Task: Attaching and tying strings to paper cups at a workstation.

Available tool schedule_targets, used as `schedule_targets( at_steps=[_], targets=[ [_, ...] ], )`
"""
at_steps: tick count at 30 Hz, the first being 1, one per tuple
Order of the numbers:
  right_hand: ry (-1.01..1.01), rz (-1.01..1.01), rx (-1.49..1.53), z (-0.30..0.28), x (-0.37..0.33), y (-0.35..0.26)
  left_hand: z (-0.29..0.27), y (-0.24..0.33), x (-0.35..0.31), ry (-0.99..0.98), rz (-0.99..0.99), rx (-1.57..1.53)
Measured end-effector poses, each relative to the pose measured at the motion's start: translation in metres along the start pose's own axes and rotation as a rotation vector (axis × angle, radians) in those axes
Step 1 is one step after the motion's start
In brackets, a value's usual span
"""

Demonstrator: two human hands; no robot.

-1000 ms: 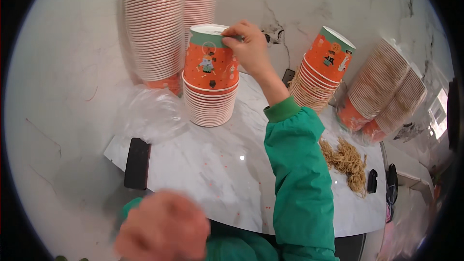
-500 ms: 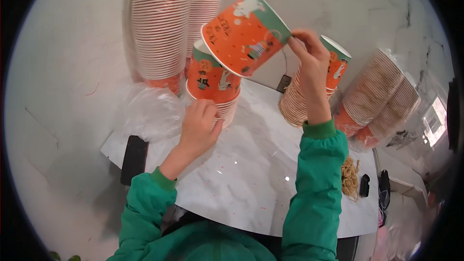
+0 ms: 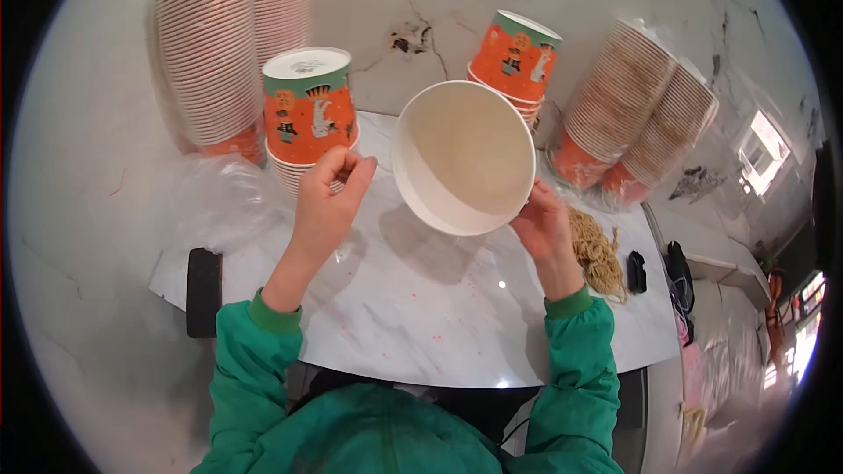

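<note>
My right hand [image 3: 546, 221] grips a large paper cup [image 3: 464, 158] by its right side. The cup is tilted so its white inside faces me. My left hand [image 3: 327, 197] is closed, thumb and fingers bent together; whatever it may pinch is too small to make out. Just behind it stands an upside-down stack of orange and green paper cups [image 3: 309, 127], printed with cartoon figures. A second upside-down cup stack [image 3: 516, 60] stands farther back to the right, partly hidden by the held cup.
Tall plastic-wrapped cup stacks [image 3: 211, 53] rise at the back left, and more wrapped stacks [image 3: 615, 105] lean at the right. Crumpled clear plastic [image 3: 219, 202] and a dark phone [image 3: 204, 292] lie left. Tan twine [image 3: 597, 254] and a small black object [image 3: 637, 272] sit right on the marbled table [image 3: 421, 325].
My right hand has brought the cup down from above the left stack and turned its opening toward me. My left hand has come off the stack's rims. The view has shifted.
</note>
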State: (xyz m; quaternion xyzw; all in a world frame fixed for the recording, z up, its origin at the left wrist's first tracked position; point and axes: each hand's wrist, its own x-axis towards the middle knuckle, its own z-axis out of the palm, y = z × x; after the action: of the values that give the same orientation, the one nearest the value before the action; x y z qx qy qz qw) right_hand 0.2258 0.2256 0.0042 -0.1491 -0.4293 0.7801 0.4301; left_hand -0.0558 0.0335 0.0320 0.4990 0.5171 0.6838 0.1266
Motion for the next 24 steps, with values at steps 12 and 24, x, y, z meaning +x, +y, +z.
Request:
schedule_targets(
  at_steps=[12, 24],
  targets=[
    [0.139, 0.313, 0.226, -0.013, -0.05, 0.063, 0.046, 0.029, 0.009, -0.13, -0.067, -0.214],
    [0.103, 0.412, -0.252, 0.08, -0.094, 0.012, 0.04, 0.049, -0.029, -0.393, -0.071, 0.076]
  ],
)
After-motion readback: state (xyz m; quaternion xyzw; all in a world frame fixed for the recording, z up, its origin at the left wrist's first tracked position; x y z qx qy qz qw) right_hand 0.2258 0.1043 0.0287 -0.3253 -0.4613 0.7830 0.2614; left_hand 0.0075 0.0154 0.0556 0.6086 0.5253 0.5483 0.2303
